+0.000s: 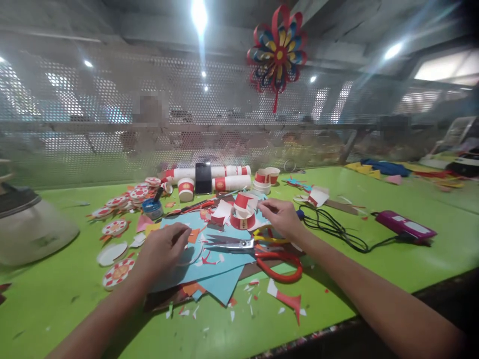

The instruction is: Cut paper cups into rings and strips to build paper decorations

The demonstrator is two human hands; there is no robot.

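My left hand hovers over the left part of the blue paper sheets, fingers curled together; a thin pale strip shows beside it, and whether the fingers hold it is unclear. My right hand is at the right of a cut red and white paper cup, thumb and fingertips pinched close to its white scraps; what they grip is too small to name. Between the hands, large scissors with red handles lie with blades partly apart on the blue paper. Yellow-handled scissors lie just behind.
Decorated round paper pieces and a blue jar are at the left. Stacked paper cups and a phone stand behind. A purple power bank with black cable lies right. A paper flower hangs above.
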